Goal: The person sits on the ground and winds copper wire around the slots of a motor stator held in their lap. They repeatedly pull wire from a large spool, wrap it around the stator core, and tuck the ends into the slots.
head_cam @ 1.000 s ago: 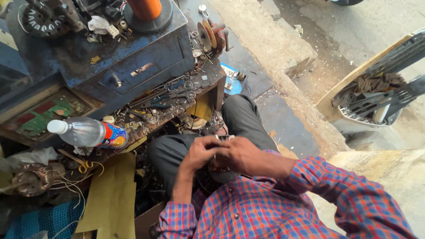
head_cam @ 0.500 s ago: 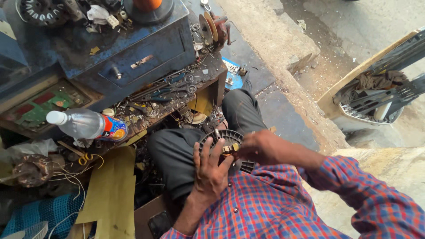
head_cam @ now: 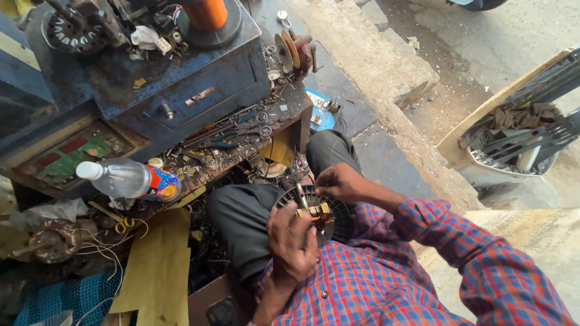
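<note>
Motor core [head_cam: 338, 211], a dark round slotted piece, rests on the person's lap, and everything else is placed from it. Far to its left lies a plastic bottle [head_cam: 130, 179] on the edge of a cluttered bench [head_cam: 241, 145]; up and left of the core stands a blue metal box [head_cam: 199, 84] with an orange spool [head_cam: 206, 13] on top, and scissors [head_cam: 232, 136] lie among scraps on the bench. At the core's near left edge the left hand [head_cam: 291, 244] is clenched around its rim and a small brass-coloured block [head_cam: 314, 211], steadying both. At the core's upper right edge the right hand [head_cam: 339, 182] pinches something thin at the slots; what it is I cannot tell. Far right of the core sits a pale tub [head_cam: 483, 163] of dark parts. The work looks like fitting or winding at the slots; the next move probably needs the left hand firm and the fingers working carefully.
</note>
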